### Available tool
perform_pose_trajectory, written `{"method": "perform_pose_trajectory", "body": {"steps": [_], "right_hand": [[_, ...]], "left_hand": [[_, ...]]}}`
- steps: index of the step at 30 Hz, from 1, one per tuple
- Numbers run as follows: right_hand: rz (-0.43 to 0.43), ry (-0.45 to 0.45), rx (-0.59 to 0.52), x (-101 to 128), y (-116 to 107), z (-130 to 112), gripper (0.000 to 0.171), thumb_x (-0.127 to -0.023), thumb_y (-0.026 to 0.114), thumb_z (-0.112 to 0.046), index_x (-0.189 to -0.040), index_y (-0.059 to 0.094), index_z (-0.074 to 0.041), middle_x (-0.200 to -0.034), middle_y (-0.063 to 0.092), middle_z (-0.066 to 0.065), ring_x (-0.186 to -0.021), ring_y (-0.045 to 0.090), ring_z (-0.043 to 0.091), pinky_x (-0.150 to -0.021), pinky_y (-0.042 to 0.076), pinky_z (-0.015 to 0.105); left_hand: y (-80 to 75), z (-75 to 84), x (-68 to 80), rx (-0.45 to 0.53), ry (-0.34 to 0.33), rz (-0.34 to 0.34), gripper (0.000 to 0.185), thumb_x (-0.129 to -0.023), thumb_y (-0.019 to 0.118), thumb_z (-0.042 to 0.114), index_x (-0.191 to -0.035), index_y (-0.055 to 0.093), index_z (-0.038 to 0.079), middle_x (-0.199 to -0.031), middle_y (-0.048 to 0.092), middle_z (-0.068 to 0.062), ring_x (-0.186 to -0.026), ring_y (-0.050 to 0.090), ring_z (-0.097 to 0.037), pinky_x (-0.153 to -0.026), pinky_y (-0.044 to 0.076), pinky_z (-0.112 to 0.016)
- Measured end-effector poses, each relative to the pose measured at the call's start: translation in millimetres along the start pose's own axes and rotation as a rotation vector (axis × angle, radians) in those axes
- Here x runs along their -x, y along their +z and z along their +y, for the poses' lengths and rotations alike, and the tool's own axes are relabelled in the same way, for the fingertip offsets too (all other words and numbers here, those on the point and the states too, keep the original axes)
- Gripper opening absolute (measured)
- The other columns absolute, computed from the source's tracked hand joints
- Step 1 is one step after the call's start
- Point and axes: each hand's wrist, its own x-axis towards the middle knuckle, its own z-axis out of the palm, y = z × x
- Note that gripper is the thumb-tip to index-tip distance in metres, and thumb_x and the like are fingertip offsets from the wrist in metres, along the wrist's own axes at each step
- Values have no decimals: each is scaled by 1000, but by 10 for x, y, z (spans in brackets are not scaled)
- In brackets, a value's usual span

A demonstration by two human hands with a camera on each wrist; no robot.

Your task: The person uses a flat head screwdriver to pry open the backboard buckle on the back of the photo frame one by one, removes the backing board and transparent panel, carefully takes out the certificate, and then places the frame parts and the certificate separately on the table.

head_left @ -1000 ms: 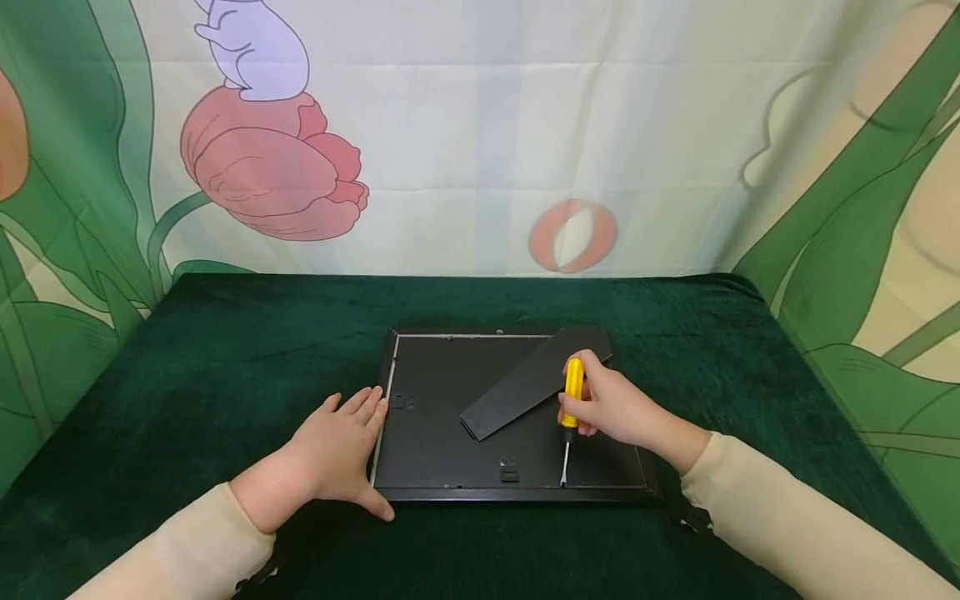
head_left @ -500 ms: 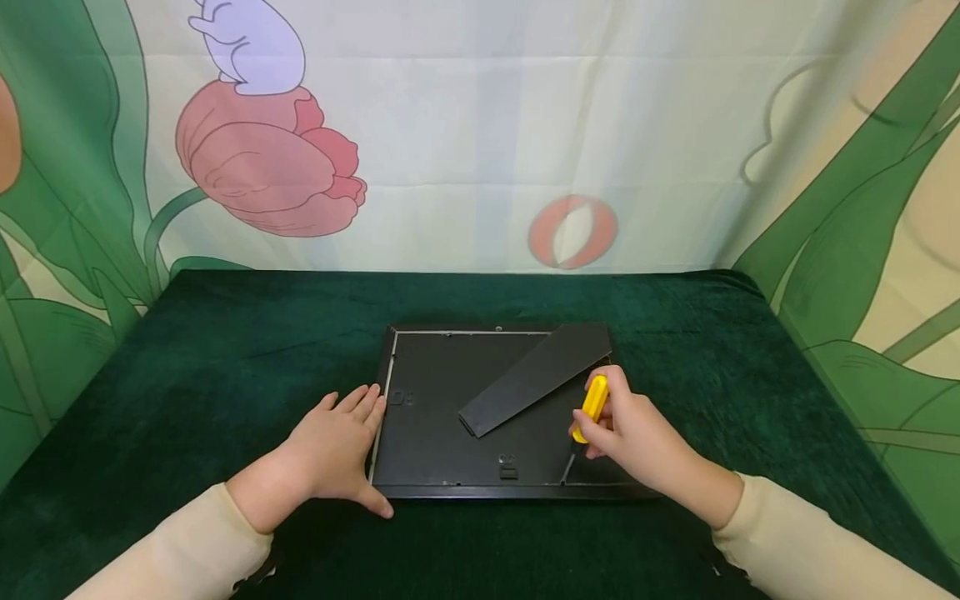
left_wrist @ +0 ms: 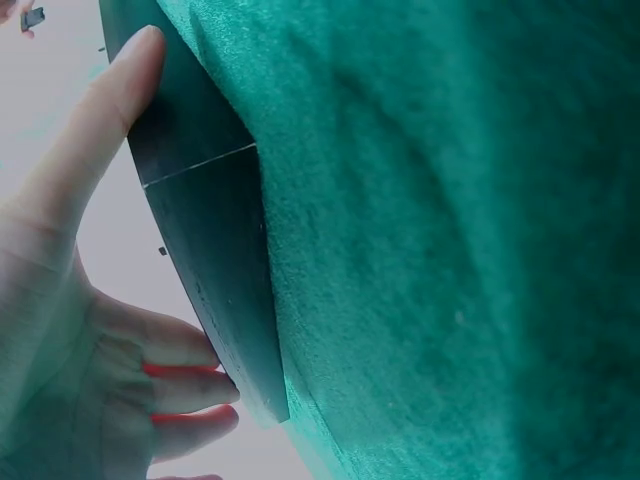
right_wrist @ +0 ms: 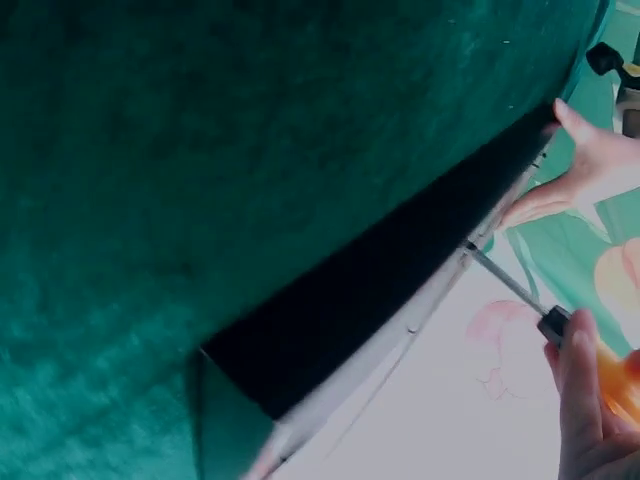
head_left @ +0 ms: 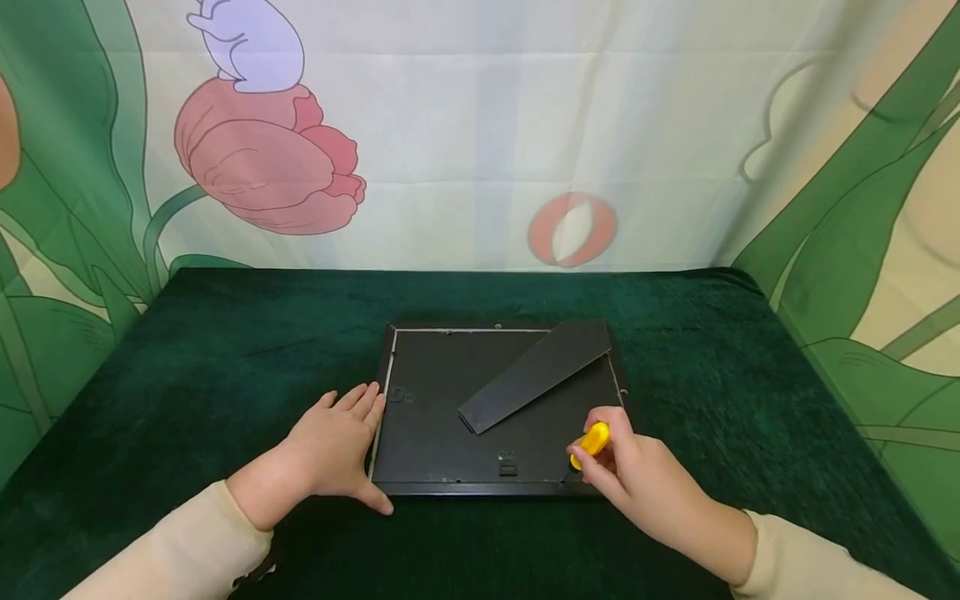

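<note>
A black picture frame (head_left: 435, 433) lies back side up on the dark green cloth, its tapered stand leg (head_left: 536, 375) slanting across the backing board. My left hand (head_left: 333, 454) rests with spread, straight fingers along the frame's left edge, thumb at the near left corner. In the left wrist view the thumb and fingers (left_wrist: 190, 390) touch the frame's side. My right hand (head_left: 637, 479) grips a screwdriver by its yellow handle (head_left: 591, 444), tilted low toward the right. Its metal shaft (right_wrist: 505, 272) reaches to the frame's near inner edge, where the tip touches among small metal tabs.
Green velvet cloth (head_left: 247, 358) covers the table around the frame. Behind it hangs a pale curtain (head_left: 450, 150) printed with a tulip and leaves. Two small black hanger fittings, one a hanger (head_left: 507, 468) near the front edge, sit on the backing board.
My right hand has moved down and to the right, tipping the screwdriver handle over from near upright, while the tip stays at the same spot. The left hand keeps its place.
</note>
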Motion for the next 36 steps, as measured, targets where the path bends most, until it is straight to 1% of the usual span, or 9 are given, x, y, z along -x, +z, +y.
{"method": "perform_pose_trajectory", "body": {"steps": [5,8,11,14,17,19,22,29,36], "right_hand": [[-63,59,-142,-151,-100,-19,31,-81,56,-11,-101,34,-8,-77,58,-5,-54,53,0,-50,44,15],[-47,105,-241,-335,-175,-7,32,-83,54,-11,-104,32,-9,-84,58,-2,-57,53,5,-55,47,20],[-58,170,-371,-571,-211,23,31,-83,53,-12,-106,32,-9,-92,57,2,-68,56,10,-62,48,23],[-104,256,-490,-812,-170,82,30,-83,54,-15,-103,34,-7,-97,57,6,-78,57,14,-68,47,26],[-148,357,-580,-1004,-70,132,30,-81,57,-17,-99,36,-4,-96,58,11,-79,59,17,-69,47,28],[-175,409,-603,-1091,4,144,32,-80,59,-19,-97,37,-4,-93,58,11,-77,60,19,-68,47,28],[-216,435,-616,-1167,98,119,31,-79,60,-18,-97,38,-5,-92,58,11,-76,61,19,-67,48,29],[-302,372,-560,-1255,246,74,17,-80,59,-17,-93,52,-9,-89,58,7,-77,60,22,-66,48,27],[-313,420,-577,-1363,320,193,19,-79,60,-19,-92,56,-7,-88,60,7,-79,60,24,-66,48,27]], "left_hand": [[13,-16,6,13,9,17,128,-37,44,85,-130,29,-1,-135,24,-17,-122,21,-31,-93,20,-51],[23,-14,-1,13,14,27,127,-37,45,85,-130,29,-1,-135,24,-17,-123,20,-31,-93,20,-51],[31,-9,-3,18,12,25,127,-37,46,84,-130,29,-1,-135,23,-16,-123,20,-30,-93,20,-51],[35,-19,1,31,9,12,128,-37,46,84,-131,28,0,-136,22,-16,-123,18,-30,-93,19,-51],[28,-47,0,56,2,-7,127,-37,46,84,-132,26,3,-137,21,-12,-124,16,-28,-94,18,-51],[20,-73,-2,73,-2,-19,126,-37,47,84,-133,25,6,-138,20,-10,-125,15,-27,-94,17,-51],[4,-108,0,104,1,-32,124,-37,49,82,-134,25,8,-137,21,-8,-125,15,-28,-94,17,-52],[-36,-118,8,123,1,-43,123,-38,51,81,-134,25,10,-137,22,-8,-124,15,-29,-94,16,-52],[-45,-101,7,134,13,-39,122,-39,52,80,-133,27,8,-137,23,-10,-124,16,-30,-93,16,-53]]}}
